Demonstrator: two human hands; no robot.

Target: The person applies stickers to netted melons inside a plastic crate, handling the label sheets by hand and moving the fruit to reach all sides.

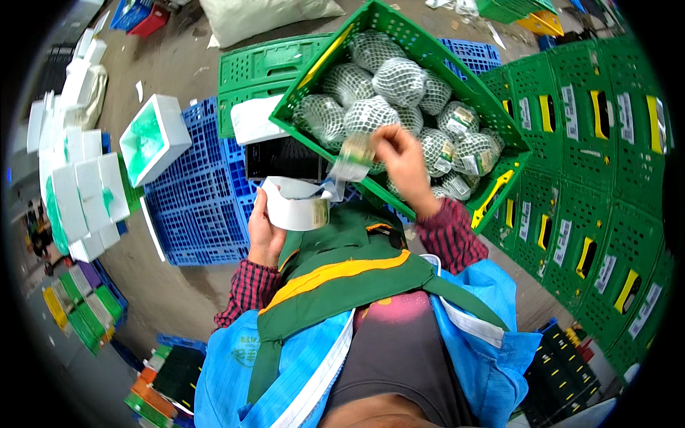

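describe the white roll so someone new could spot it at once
Find the big green crate full of white-netted bundles. Just below its lower left side, the left hand holds the white roll. It is a hollow ring, unlike the boxy white foam containers farther left.

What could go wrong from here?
Label at the right hand: might crease or stick poorly if pressed onto the uneven netting of the bundles.
White roll in the left hand: could slip or unwind, since only that hand appears to support it.
Piled bundles in the green crate: could shift if nudged.
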